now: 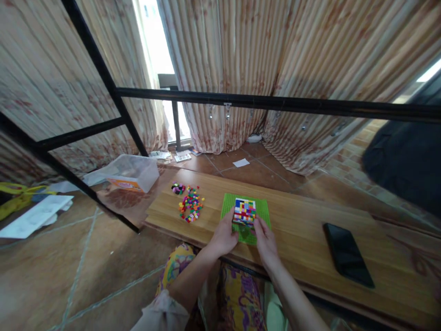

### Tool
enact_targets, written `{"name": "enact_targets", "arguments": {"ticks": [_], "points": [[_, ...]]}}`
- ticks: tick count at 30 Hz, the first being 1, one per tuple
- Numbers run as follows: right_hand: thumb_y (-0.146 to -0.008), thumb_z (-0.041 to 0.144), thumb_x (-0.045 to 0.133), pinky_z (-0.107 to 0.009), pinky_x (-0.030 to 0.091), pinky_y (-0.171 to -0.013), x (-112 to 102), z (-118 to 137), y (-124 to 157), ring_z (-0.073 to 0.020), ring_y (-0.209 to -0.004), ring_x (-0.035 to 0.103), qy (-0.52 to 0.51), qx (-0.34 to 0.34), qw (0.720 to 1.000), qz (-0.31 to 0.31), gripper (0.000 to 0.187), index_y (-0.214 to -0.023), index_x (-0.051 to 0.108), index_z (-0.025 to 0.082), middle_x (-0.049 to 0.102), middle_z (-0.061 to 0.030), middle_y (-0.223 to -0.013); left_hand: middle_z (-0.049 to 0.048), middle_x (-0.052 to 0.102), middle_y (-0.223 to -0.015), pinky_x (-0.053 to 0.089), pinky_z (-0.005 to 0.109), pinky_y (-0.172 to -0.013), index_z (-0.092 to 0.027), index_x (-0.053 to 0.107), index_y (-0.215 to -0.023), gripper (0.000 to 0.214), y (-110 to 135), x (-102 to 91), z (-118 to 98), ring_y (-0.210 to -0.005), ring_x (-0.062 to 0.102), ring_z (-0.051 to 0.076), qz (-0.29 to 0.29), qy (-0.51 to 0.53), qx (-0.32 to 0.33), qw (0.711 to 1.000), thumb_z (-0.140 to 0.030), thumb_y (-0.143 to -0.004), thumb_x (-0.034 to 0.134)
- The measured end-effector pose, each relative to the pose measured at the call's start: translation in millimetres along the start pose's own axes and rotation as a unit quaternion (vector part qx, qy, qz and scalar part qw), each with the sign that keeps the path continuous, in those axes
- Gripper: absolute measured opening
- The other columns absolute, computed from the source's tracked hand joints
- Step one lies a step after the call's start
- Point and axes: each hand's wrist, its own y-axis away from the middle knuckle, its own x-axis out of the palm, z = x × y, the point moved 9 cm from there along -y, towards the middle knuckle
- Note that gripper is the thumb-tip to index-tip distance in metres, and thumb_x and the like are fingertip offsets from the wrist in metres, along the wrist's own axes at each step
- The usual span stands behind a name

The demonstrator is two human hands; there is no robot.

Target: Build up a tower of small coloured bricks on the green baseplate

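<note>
Between my two hands is a block built of many small coloured bricks (pixel 244 211), with white, red, blue and yellow on its top. My left hand (pixel 224 233) grips its left side, fingers closed against the bricks. On the opposite side, my right hand (pixel 264 233) holds the near right corner. Beneath the block lies a green studded baseplate (pixel 263 209); whether the block touches it is hidden. Loose coloured bricks (pixel 191 205) are scattered on the wooden table (pixel 292 225) to the left, with a smaller pile of dark and pink bricks (pixel 178 188) behind them.
A black phone (pixel 347 254) rests on the right part of the table. On the floor at left stands a clear plastic bin (pixel 134 171) with an orange label. A black metal bar (pixel 241 100) crosses beyond the table, before patterned curtains (pixel 227 55). Papers (pixel 241 162) lie on the tiles.
</note>
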Motion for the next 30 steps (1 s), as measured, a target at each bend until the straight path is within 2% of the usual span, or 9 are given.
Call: {"name": "enact_targets", "arguments": {"ticks": [5, 8, 11, 15, 18, 20, 23, 26, 30], "points": [[-0.080, 0.059, 0.057, -0.040, 0.053, -0.085, -20, -15, 11, -0.0252, -0.090, 0.070, 0.044, 0.029, 0.998, -0.020, 0.067, -0.131, 0.057, 0.016, 0.065, -0.0148, -0.124, 0.0112, 0.050, -0.144, 0.035, 0.045, -0.114, -0.019, 0.040, -0.142, 0.080, 0, 3.7, -7, -0.133, 0.045, 0.027, 0.030, 0.005, 0.035, 0.999, -0.004, -0.065, 0.055], [-0.080, 0.061, 0.057, -0.039, 0.052, -0.085, -29, -17, 14, -0.0236, -0.087, 0.070, 0.064, 0.019, 0.997, -0.041, 0.067, -0.130, 0.057, 0.016, 0.065, -0.0148, -0.124, 0.0101, 0.056, -0.136, 0.039, 0.042, -0.111, -0.019, 0.045, -0.138, 0.070, 7, -9.3, -6, -0.127, 0.051, 0.024, -0.014, -0.012, 0.053, 0.998, -0.005, -0.069, 0.054], [-0.081, 0.062, 0.055, -0.038, 0.052, -0.081, -42, -12, 23, -0.0231, -0.086, 0.068, 0.095, -0.014, 0.991, -0.091, 0.067, -0.129, 0.057, 0.015, 0.066, -0.0158, -0.119, 0.0087, 0.062, -0.125, 0.045, 0.040, -0.105, -0.020, 0.053, -0.129, 0.055, 28, -39.6, 7, -0.118, 0.057, 0.022, -0.091, -0.042, 0.039, 0.994, -0.007, -0.076, 0.052], [-0.083, 0.057, 0.055, -0.041, 0.050, -0.087, -41, -2, 49, -0.0259, -0.097, 0.065, 0.158, -0.066, 0.980, -0.102, 0.056, -0.120, 0.063, 0.016, 0.069, -0.0141, -0.112, 0.0091, 0.066, -0.110, 0.051, 0.039, -0.096, -0.018, 0.059, -0.118, 0.040, 66, -101.3, 38, -0.102, 0.063, 0.021, -0.253, -0.076, -0.038, 0.964, -0.007, -0.081, 0.049], [-0.086, 0.049, 0.055, -0.043, 0.047, -0.093, -5, 9, 68, -0.0256, -0.102, 0.063, 0.187, -0.108, 0.976, -0.008, 0.040, -0.109, 0.067, 0.019, 0.069, -0.0116, -0.111, 0.0101, 0.065, -0.111, 0.049, 0.039, -0.097, -0.018, 0.059, -0.117, 0.037, 77, -127.8, 51, -0.104, 0.062, 0.022, -0.299, -0.099, -0.059, 0.947, -0.008, -0.083, 0.049], [-0.087, 0.045, 0.055, -0.041, 0.047, -0.093, 33, 21, 79, -0.0241, -0.102, 0.063, 0.193, -0.155, 0.966, 0.080, 0.032, -0.101, 0.069, 0.020, 0.069, -0.0102, -0.107, 0.0106, 0.064, -0.113, 0.048, 0.039, -0.097, -0.018, 0.058, -0.119, 0.041, 75, -136.2, 60, -0.106, 0.061, 0.022, -0.304, -0.104, -0.085, 0.943, -0.006, -0.081, 0.049], [-0.090, 0.038, 0.051, -0.038, 0.048, -0.090, 84, 36, 86, -0.0217, -0.100, 0.063, 0.222, -0.203, 0.940, 0.160, 0.026, -0.100, 0.068, 0.022, 0.068, -0.0082, -0.105, 0.0110, 0.066, -0.107, 0.050, 0.039, -0.093, -0.015, 0.058, -0.118, 0.044, 72, -143.1, 74, -0.100, 0.063, 0.022, -0.308, -0.086, -0.132, 0.938, -0.003, -0.076, 0.049], [-0.091, 0.032, 0.048, -0.036, 0.050, -0.085, 125, 46, 79, -0.0206, -0.096, 0.063, 0.245, -0.244, 0.918, 0.192, 0.025, -0.104, 0.066, 0.021, 0.067, -0.0084, -0.105, 0.0098, 0.067, -0.102, 0.050, 0.037, -0.091, -0.014, 0.060, -0.115, 0.043, 70, -145.4, 80, -0.095, 0.064, 0.021, -0.302, -0.072, -0.139, 0.940, -0.003, -0.075, 0.050], [-0.088, 0.026, 0.048, -0.038, 0.051, -0.082, 168, 49, 54, -0.0218, -0.093, 0.062, 0.308, -0.280, 0.887, 0.200, 0.029, -0.111, 0.064, 0.020, 0.065, -0.0090, -0.105, 0.0085, 0.065, -0.108, 0.049, 0.036, -0.095, -0.018, 0.059, -0.117, 0.046, 71, -144.4, 79, -0.102, 0.062, 0.020, -0.278, -0.076, -0.119, 0.950, -0.003, -0.075, 0.050]]}}
